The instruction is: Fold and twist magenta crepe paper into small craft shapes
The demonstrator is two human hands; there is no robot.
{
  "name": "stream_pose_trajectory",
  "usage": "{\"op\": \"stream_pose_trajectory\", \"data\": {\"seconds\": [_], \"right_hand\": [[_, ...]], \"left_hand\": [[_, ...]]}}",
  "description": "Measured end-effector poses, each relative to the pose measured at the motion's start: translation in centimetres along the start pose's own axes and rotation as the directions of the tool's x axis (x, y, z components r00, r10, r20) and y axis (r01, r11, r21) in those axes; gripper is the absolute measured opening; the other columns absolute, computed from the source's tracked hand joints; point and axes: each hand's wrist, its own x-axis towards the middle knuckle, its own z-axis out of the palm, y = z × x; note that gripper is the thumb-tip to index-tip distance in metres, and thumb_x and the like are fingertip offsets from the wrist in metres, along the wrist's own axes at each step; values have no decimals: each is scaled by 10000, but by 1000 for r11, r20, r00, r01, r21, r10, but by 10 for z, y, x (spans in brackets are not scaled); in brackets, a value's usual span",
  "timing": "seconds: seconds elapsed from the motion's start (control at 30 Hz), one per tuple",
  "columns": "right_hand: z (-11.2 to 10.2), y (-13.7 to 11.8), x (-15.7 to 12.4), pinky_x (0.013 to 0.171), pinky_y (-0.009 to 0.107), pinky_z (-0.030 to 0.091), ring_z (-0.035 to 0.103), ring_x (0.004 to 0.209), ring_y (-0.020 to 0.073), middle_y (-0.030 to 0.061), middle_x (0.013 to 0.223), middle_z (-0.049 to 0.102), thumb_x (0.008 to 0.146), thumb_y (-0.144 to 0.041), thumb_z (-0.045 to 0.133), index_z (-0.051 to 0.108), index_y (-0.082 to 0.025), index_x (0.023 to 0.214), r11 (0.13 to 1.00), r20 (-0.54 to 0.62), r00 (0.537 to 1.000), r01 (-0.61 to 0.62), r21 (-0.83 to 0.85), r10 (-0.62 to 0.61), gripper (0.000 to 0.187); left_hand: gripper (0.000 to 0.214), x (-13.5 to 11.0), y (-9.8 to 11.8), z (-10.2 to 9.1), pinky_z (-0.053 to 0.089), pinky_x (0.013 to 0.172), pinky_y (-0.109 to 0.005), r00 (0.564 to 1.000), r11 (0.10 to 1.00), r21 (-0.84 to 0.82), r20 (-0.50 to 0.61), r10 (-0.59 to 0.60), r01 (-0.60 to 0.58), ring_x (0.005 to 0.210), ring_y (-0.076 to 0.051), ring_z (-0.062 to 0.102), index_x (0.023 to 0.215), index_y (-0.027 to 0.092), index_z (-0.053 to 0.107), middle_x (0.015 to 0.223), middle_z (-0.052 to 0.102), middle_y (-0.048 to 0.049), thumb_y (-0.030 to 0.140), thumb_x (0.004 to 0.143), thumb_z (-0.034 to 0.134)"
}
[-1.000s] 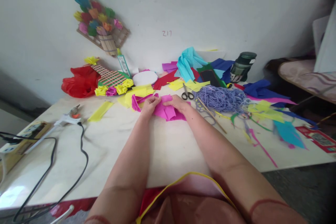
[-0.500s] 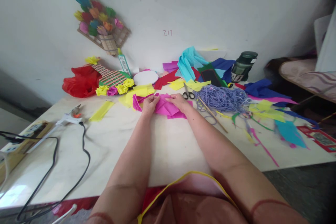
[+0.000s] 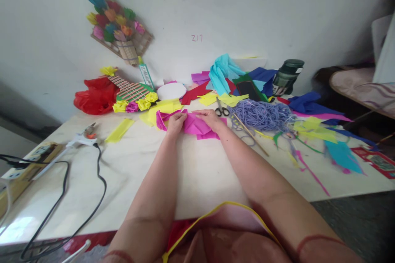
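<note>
A strip of bright pink crepe paper (image 3: 194, 125), folded and creased, lies across the middle of the table. My left hand (image 3: 176, 123) pinches it between thumb and fingers, with a crumpled end sticking out to the left. On the other side, my right hand (image 3: 211, 121) has its thumb and fingers closed on the upper edge of the same paper. A flat pink piece shows beneath, by the right wrist. Yellow crepe paper (image 3: 163, 109) lies just behind my left hand, and black-handled scissors (image 3: 221, 110) rest beyond my right hand.
Tangled purple cord (image 3: 262, 116) and a thin stick (image 3: 251, 135) lie to the right. A decorated guitar-shaped craft (image 3: 131, 90), glue tube (image 3: 145, 74) and white disc (image 3: 171, 91) are at the back. Left are a glue gun (image 3: 82, 139), power strip (image 3: 31, 160) and black cable (image 3: 103, 181).
The fingers of my right hand have straightened a little along the pink paper's top edge. My left hand keeps its place.
</note>
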Motion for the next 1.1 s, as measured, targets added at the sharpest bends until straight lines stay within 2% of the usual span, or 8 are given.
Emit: {"op": "stream_pose_trajectory", "data": {"seconds": [0.23, 0.43, 0.57, 0.73, 0.97, 1.1], "right_hand": [[-1, -8, -4, 907, 326, 457, 647, 876, 157, 41, 909, 734, 663, -217, 660, 742, -180, 845, 1000, 20, 1000, -17, -19, 17, 203], [-1, -14, -7, 899, 345, 461, 653, 854, 169, 36, 838, 736, 653, -257, 675, 743, -181, 807, 998, 39, 999, -23, -58, 25, 184], [0, -17, -8, 918, 349, 450, 656, 855, 175, 30, 809, 737, 641, -224, 657, 745, -188, 759, 997, 73, 997, 12, -75, -6, 152], [0, -25, -12, 902, 333, 453, 649, 845, 184, 15, 782, 736, 640, -147, 574, 751, -195, 749, 987, 99, 995, 18, -161, -2, 214], [-1, -30, -13, 852, 312, 453, 636, 844, 205, 8, 693, 707, 733, -319, 581, 741, -184, 682, 982, 149, 988, 76, -172, -50, 216], [1, -20, -9, 797, 303, 467, 634, 778, 190, 4, 715, 708, 687, -343, 662, 741, -168, 717, 981, 114, 992, 65, -181, -45, 194]], "left_hand": [[263, -1, 2, 1, 274, 453, -239, 999, 998, -57, 4, -39, 39, 461, -95, 409, 634, 161, 572, 521, 494, 23, 401, 651, 677], [266, -1, 1, 1, 279, 445, -239, 998, 995, -77, 12, -63, 63, 445, -94, 415, 648, 161, 575, 511, 499, 25, 404, 642, 683], [262, -1, 3, 2, 310, 462, -239, 996, 989, -115, 13, -91, 92, 464, -101, 447, 660, 155, 580, 532, 531, 16, 392, 622, 684], [251, -2, 5, 2, 289, 451, -236, 994, 985, -129, 2, -112, 111, 448, -97, 427, 655, 157, 574, 501, 507, 24, 378, 614, 686], [248, -2, 4, 1, 249, 444, -235, 995, 990, -104, -1, -98, 98, 430, -86, 385, 654, 161, 571, 485, 468, 38, 385, 635, 676], [240, -1, 2, 0, 259, 447, -233, 996, 990, -105, 1, -94, 94, 442, -85, 398, 657, 157, 576, 508, 493, 31, 374, 638, 676]]}}
